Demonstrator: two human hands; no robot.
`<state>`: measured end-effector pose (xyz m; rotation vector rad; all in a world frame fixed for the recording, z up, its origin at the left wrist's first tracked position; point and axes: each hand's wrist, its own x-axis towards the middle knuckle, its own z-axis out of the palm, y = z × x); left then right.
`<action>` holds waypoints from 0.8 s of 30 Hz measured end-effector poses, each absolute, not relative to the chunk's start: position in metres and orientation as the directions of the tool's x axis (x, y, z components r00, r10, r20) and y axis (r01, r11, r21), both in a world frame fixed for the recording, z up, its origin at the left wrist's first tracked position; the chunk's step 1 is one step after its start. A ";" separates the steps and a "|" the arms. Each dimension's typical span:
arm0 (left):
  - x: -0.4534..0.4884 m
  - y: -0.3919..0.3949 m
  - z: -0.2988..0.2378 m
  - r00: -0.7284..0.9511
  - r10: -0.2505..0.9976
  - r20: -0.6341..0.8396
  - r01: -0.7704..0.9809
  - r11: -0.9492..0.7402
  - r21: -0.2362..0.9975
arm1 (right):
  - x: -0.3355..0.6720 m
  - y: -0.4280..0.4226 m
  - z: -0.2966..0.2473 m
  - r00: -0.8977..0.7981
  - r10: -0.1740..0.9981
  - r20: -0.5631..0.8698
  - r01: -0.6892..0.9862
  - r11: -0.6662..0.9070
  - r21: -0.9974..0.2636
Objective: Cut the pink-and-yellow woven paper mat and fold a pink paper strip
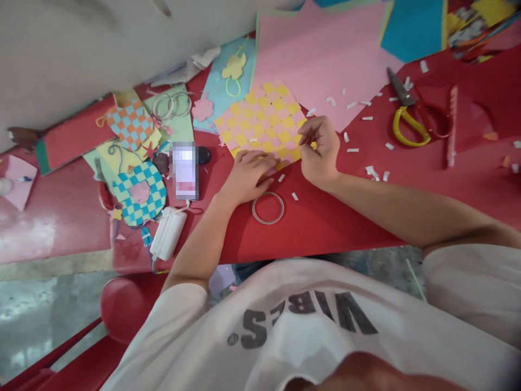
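While the fingers of the left hand lie flat and released on the near edge of a yellow-and-pink paper weave, those of the right hand curl together at its right corner; whether they grasp a strip there cannot be told; the weave rests on a pink paper sheet and the red worktop; a thin transparent ring lies just near of the left hand; small white paper scraps dot the worktop right of the weave; yellow-handled scissors lie farther right; left of the hands are a blurred phone and a blue-and-white checked paper weave; beyond that lies an orange-and-blue checked weave; risks, as judged: lifting the left hand could let the strips slide apart, a sideways sweep of the left wrist could roll the ring toward the worktop's near edge, and a reach right could scatter the scraps; the near edge runs close below the ring; the widest room for moving lies right of the right forearm, while the far and left sides are crowded with paper.
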<state>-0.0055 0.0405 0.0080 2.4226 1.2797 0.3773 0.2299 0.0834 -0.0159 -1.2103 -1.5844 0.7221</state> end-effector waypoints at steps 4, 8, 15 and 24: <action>0.003 0.031 0.014 0.589 0.805 0.070 0.737 -0.570 0.362 | 0.230 0.088 -0.019 0.079 0.959 0.271 0.361 0.226 -0.905; 0.008 0.030 0.015 0.607 0.792 0.068 0.728 -0.589 0.353 | 0.228 0.083 -0.021 0.095 0.937 0.336 0.306 0.294 -0.905; 0.014 0.031 0.018 0.579 0.812 0.077 0.753 -0.569 0.330 | 0.243 0.099 0.007 -0.376 0.871 0.317 0.463 0.473 -0.750; 0.010 0.029 0.020 0.558 0.828 0.052 0.764 -0.538 0.356 | 0.281 0.146 0.020 -0.829 0.556 0.060 0.524 0.809 -0.268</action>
